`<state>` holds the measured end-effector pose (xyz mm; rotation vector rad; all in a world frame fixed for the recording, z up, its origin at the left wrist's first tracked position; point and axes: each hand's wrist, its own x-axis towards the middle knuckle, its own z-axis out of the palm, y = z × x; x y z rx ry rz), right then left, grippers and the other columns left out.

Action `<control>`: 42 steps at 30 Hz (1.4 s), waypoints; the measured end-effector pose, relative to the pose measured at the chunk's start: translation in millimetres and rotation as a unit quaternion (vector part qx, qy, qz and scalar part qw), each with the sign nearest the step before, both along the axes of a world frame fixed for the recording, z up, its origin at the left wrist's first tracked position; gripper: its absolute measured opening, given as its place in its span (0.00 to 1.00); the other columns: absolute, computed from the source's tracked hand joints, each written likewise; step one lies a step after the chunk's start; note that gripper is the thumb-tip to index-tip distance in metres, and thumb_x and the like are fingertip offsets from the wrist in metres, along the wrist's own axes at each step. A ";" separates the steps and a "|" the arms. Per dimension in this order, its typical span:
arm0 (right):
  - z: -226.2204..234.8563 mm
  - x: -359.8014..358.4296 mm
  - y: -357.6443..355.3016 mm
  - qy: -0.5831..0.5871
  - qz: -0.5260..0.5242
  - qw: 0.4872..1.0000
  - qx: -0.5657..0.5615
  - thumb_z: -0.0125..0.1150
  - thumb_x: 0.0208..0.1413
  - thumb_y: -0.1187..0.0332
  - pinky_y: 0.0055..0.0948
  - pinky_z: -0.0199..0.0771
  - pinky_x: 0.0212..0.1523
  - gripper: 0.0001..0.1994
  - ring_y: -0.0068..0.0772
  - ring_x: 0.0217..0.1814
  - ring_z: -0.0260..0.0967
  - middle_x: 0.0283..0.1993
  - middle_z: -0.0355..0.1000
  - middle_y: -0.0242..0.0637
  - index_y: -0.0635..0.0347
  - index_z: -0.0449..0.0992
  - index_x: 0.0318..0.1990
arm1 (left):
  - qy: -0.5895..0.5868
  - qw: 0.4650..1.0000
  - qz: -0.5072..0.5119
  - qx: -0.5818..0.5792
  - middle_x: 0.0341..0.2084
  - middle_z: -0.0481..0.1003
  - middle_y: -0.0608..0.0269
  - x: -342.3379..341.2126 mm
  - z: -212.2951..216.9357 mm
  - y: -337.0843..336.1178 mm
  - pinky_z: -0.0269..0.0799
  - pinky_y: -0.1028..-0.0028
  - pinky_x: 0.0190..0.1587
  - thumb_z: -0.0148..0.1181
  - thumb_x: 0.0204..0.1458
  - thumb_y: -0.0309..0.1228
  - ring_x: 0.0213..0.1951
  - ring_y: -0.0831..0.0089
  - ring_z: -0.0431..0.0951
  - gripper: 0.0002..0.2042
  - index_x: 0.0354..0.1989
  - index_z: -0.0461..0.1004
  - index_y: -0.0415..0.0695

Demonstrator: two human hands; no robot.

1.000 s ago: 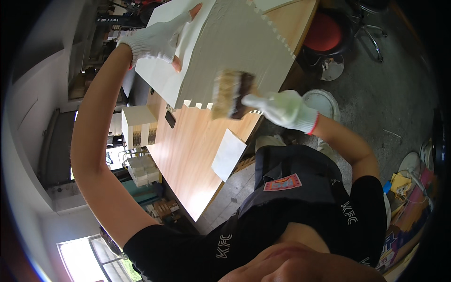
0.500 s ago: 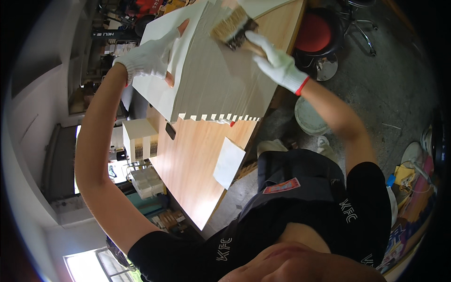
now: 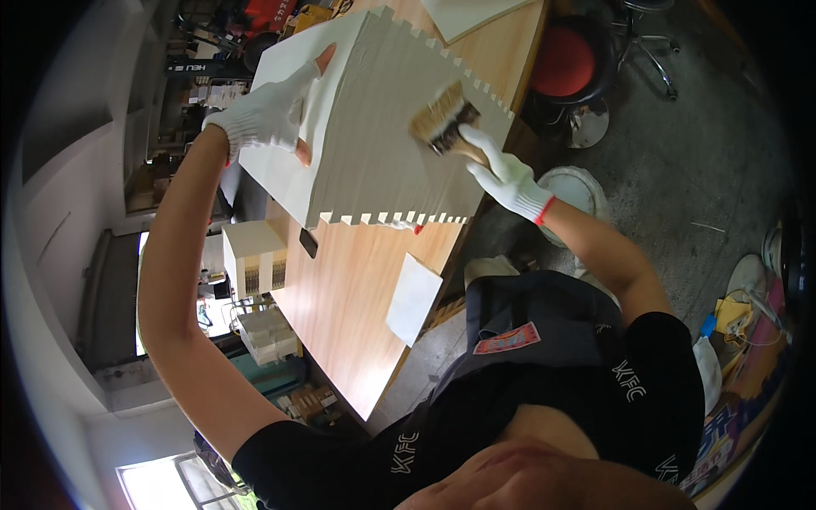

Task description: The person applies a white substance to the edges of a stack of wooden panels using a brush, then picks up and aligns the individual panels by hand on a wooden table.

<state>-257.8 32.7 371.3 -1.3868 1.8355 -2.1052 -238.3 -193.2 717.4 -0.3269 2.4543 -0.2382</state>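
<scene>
A tall stack of off-white sheets or boards [image 3: 382, 161] stands on the wooden table, with stepped, notched edges along its layered side. My left hand [image 3: 274, 110], in a white knit glove with bare thumb and fingertip showing, lies spread on the stack's top face. In a white glove with a red cuff, my right hand [image 3: 507, 178] grips a wide paintbrush [image 3: 444, 119] by its wooden handle. The pale bristles are at the middle of the layered side; whether they touch it I cannot tell.
On the table [image 3: 340, 306] lie a white sheet [image 3: 414, 299], a black phone-like object [image 3: 308, 244] and a white board [image 3: 476, 15]. A smaller stack [image 3: 253, 251] stands at the left. Right of the table are a white bucket [image 3: 586, 191] and a red-seated stool [image 3: 565, 59].
My right hand has brought the brush from the far upper edge of the layered side down and right to its middle. My left hand stays on the stack.
</scene>
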 end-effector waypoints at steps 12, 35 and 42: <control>60.8 -152.8 14.3 0.534 -0.041 0.803 0.262 0.48 0.65 0.67 0.31 0.73 0.20 0.31 0.38 0.22 0.72 0.30 0.70 0.37 0.07 0.61 0.68 | 0.010 0.998 0.047 0.042 0.66 0.68 0.46 -0.2 1.1 3.9 0.63 0.58 0.66 0.82 0.18 0.23 0.61 0.51 0.70 0.77 0.80 0.33 0.69; 52.3 69.3 2.1 -0.472 0.199 0.858 -0.001 0.47 0.64 0.70 0.25 0.73 0.29 0.36 0.24 0.29 0.72 0.69 0.67 0.44 0.56 0.40 0.77 | -0.002 0.998 0.066 0.003 0.71 0.62 0.48 1.7 -2.3 1.2 0.63 0.56 0.67 0.82 0.20 0.18 0.64 0.53 0.68 0.75 0.80 0.35 0.68; 16.4 150.1 58.1 -0.131 0.374 0.913 0.092 0.52 0.65 0.71 0.29 0.73 0.24 0.33 0.32 0.20 0.71 0.29 0.73 0.44 0.50 0.50 0.75 | 0.022 0.999 0.021 0.023 0.70 0.64 0.48 2.9 -3.3 -3.5 0.66 0.58 0.67 0.84 0.19 0.21 0.60 0.52 0.71 0.76 0.80 0.35 0.67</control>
